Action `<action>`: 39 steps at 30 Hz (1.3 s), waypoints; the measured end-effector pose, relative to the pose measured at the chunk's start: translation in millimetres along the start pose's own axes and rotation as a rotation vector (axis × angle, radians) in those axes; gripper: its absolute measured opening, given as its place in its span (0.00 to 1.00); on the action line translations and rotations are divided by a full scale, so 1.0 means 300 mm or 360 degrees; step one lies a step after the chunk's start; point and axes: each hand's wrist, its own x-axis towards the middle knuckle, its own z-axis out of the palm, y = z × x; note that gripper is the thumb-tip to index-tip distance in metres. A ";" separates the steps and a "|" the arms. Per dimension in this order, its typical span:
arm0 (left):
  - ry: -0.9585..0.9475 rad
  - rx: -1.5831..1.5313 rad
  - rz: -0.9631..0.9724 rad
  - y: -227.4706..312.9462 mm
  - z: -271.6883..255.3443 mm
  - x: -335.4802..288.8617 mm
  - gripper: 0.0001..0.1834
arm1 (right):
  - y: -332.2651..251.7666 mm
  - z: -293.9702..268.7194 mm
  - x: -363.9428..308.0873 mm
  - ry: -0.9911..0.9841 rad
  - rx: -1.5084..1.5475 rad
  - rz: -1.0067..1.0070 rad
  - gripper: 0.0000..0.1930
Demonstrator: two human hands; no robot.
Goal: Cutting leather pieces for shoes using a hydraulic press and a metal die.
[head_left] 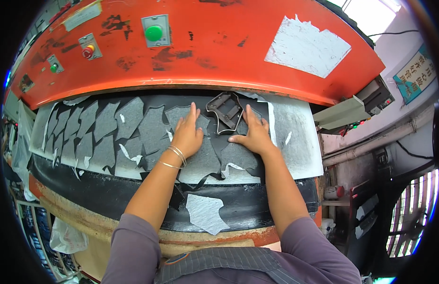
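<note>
A dark metal cutting die (pixel 218 110) with a shaped outline and inner crossbars lies on a black sheet, close under the press's front edge. My right hand (pixel 255 135) is at its right side, thumb stretched out just below it; whether the fingers touch the die I cannot tell. To the left of the die, my left hand (pixel 187 132) rests with its fingers extended forward over the grey cut pieces, holding nothing. Several shaped grey pieces (pixel 153 125) run in a row leftward, with narrow black offcut between them. One pale grey piece (pixel 205 214) lies apart, nearer my body.
A large orange press head (pixel 219 57) spans the far side, carrying a green button (pixel 153 33) and a red knob (pixel 88 51). Beneath the work is a whitish board (pixel 302 142). A black padded edge (pixel 101 191) runs along the front. A metal bracket (pixel 340 113) juts out at right.
</note>
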 end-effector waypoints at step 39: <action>0.2013 -0.0169 -0.0540 -0.700 -1.037 -0.006 0.33 | -0.676 -0.136 0.090 0.0505 0.0698 -0.0449 0.33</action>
